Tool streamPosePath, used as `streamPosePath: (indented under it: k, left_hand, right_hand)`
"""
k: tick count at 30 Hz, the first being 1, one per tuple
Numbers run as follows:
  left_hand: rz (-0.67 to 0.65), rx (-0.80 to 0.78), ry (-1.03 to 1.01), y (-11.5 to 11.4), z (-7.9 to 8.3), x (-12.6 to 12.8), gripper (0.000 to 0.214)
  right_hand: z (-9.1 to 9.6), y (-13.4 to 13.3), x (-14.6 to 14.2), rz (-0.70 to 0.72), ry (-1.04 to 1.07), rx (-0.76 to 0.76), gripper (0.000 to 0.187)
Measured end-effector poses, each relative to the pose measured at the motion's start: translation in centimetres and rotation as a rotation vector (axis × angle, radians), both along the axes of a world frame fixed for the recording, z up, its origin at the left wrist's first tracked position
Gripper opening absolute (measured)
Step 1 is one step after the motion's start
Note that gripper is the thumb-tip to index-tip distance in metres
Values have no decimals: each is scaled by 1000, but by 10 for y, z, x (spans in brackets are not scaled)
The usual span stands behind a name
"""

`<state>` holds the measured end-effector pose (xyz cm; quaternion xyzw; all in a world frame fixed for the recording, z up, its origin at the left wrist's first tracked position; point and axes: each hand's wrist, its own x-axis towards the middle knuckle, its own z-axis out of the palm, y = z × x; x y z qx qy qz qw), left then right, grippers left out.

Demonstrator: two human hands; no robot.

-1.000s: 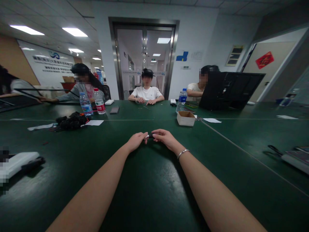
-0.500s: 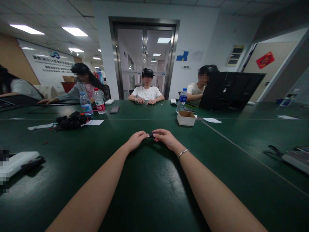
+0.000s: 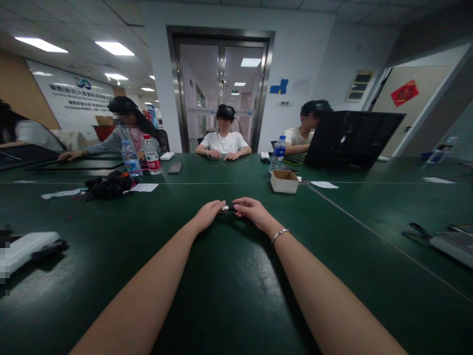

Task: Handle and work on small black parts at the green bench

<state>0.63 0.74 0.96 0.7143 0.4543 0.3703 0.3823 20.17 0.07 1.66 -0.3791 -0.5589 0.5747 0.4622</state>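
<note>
Both my arms reach forward over a dark green table (image 3: pixel 229 296). My left hand (image 3: pixel 209 213) and my right hand (image 3: pixel 252 211) meet at the middle of the table, fingers pinched together. Between their fingertips sits a small dark object with a metal end (image 3: pixel 229 208), held from both sides. It is too small to name. A silver bracelet (image 3: pixel 280 234) circles my right wrist.
A small cardboard box (image 3: pixel 284 181) stands beyond my hands. Water bottles (image 3: pixel 152 155) and a black bundle (image 3: pixel 108 185) lie at the left, a white device (image 3: pixel 27 246) nearer me. A laptop (image 3: pixel 351 139) and three other people sit across. Tools (image 3: pixel 443 239) lie at the right edge.
My hands stay nearly still on the small object. The person at the far left has lowered a long dark panel onto the table.
</note>
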Motion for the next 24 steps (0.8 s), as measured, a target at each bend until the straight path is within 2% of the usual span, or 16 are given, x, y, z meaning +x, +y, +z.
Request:
streamPosePath:
  k: [4, 12, 18, 21, 24]
  left_hand:
    - [-7, 22, 21, -6, 6, 0, 33]
    - [15, 8, 42, 3, -6, -1, 54]
    - [-25, 34, -8, -2, 2, 0, 40]
    - [-18, 49, 22, -9, 6, -1, 37]
    - [-9, 66, 70, -12, 3, -2, 38]
  right_hand:
    - [0, 0, 0, 6, 4, 1, 30]
    - [-1, 1, 0, 10, 9, 5, 29]
    - [0, 0, 2, 11, 6, 14, 31]
    - [1, 0, 0, 39, -72, 55, 34]
    - [1, -2, -6, 68, -269, 208, 33]
